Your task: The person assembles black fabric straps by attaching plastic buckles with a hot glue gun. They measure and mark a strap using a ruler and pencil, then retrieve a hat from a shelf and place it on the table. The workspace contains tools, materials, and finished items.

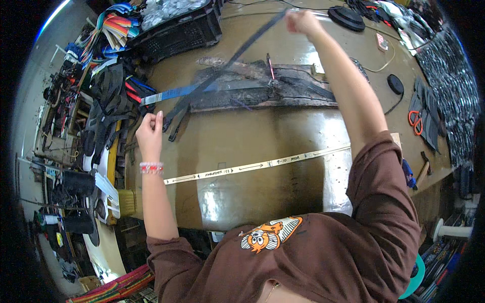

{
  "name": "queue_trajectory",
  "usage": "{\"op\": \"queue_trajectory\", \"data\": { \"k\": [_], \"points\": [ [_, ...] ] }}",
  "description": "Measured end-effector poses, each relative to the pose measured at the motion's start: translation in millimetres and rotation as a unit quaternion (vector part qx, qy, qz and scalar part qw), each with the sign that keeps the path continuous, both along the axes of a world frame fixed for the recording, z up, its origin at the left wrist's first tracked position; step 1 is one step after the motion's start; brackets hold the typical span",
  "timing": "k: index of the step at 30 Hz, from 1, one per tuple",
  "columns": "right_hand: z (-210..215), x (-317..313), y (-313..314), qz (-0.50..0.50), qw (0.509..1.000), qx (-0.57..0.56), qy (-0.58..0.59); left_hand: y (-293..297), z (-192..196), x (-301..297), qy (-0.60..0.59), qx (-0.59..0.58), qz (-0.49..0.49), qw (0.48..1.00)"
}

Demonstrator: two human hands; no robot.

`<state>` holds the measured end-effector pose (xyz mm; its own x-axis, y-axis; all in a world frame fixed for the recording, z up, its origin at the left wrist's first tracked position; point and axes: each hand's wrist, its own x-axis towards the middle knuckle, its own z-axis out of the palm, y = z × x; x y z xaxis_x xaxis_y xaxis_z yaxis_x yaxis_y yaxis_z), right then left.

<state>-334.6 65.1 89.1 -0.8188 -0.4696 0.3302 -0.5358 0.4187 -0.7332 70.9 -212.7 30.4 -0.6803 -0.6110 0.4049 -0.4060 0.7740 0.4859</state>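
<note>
A dark webbing strap (243,49) runs slantwise over the table, stretched between my two hands. My right hand (302,22) is raised at the far side, closed on the strap's upper end and slightly blurred. Near the table's left part, my left hand (149,132) has its fingers pinched together at the strap's lower end, where a black buckle-like piece (174,132) hangs. Beneath the strap lies a worn dark board (227,102) with a blue strip (177,93) across its left end. A thin reddish pen-like stick (270,66) stands up from the board.
A marked pale strip (242,168) crosses the brown table (262,197). Far left stands a black crate (177,38) of clear bags. Black straps (108,96) heap at left. Orange-handled scissors (415,122), a hammer (423,169) and rolled black webbing (346,18) lie at right.
</note>
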Motion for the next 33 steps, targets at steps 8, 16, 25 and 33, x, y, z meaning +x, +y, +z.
{"op": "queue_trajectory", "data": {
  "k": [8,16,25,33],
  "points": [
    [-98.9,138.7,92.9,-0.062,0.945,0.254,0.196,50.1,-21.5,-8.0,0.021,-0.076,-0.088,0.993],
    [-82.7,232.0,88.5,0.248,0.966,0.042,0.055,154.2,5.3,55.9,-0.139,0.172,-0.370,0.902],
    [-110.3,321.7,-98.8,0.379,0.923,0.029,-0.059,148.8,-29.9,114.5,-0.179,0.043,-0.242,0.953],
    [-132.9,380.0,-162.1,0.336,0.913,0.125,0.194,80.2,-50.8,151.9,-0.185,-0.027,0.021,0.982]
  ]
}}
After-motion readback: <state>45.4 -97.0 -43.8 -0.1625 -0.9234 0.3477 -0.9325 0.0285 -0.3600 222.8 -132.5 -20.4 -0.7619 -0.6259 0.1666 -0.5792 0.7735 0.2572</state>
